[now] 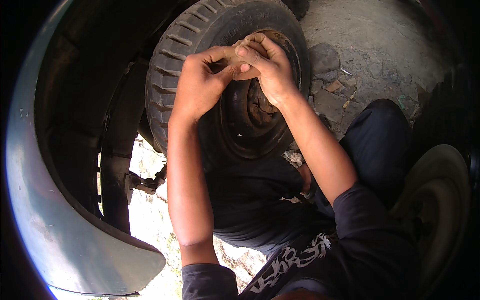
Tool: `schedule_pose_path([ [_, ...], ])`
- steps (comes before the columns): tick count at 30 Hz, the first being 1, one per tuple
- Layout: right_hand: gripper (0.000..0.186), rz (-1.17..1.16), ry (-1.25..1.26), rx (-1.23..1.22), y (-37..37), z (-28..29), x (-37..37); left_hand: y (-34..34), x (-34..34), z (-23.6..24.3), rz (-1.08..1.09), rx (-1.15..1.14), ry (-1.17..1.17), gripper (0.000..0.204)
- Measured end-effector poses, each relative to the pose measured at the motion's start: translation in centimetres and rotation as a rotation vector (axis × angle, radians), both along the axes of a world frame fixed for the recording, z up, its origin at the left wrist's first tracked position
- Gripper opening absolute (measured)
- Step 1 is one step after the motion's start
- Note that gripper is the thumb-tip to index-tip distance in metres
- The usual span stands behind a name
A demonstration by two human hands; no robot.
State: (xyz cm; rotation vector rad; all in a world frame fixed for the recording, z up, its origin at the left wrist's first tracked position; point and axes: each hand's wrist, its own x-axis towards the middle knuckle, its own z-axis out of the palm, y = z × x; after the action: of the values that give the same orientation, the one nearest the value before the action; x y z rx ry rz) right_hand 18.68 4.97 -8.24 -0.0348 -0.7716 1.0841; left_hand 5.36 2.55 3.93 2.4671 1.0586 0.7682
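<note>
Both hands meet in front of a wheel with a worn black tyre (172,75) and a rusty brown rim (240,131). My left hand (200,82) is closed, thumb and fingers bent toward the right one. Fingers curled, my right hand (272,67) presses against it from the other side. Something brownish and rounded seems to lie between the fingertips, but they cover most of it and its kind does not show. Below the right wrist, the hub (261,107) sits dark and rusty inside the rim.
A pale blue-grey fender (60,230) curves along the left, around a dark wheel well. Under it, a metal linkage (147,184) sticks out. Broken stones and a brick piece (335,86) lie on the rough ground. Another wheel (434,200) stands at the right, beside my bent knee.
</note>
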Motion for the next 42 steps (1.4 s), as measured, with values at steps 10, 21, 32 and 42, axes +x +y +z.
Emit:
schedule_pose_path([
  [10,0.035,0.080,0.055,0.092,0.2,-0.5,0.6,-0.3,0.5,0.0,-0.069,-0.122,-0.177,0.025],
  [21,0.035,0.047,0.007,0.000,0.0,-0.1,0.3,-0.1,-0.2,-0.2,-0.060,-0.127,-0.124,0.031],
  [32,0.041,0.040,0.019,0.058,0.2,-0.4,0.3,0.1,0.8,-0.6,-0.062,-0.146,-0.249,0.029],
  [42,0.031,-0.054,-0.030,0.033,0.2,-0.1,0.1,0.5,0.9,-1.3,-0.110,-0.167,-0.338,0.036],
])
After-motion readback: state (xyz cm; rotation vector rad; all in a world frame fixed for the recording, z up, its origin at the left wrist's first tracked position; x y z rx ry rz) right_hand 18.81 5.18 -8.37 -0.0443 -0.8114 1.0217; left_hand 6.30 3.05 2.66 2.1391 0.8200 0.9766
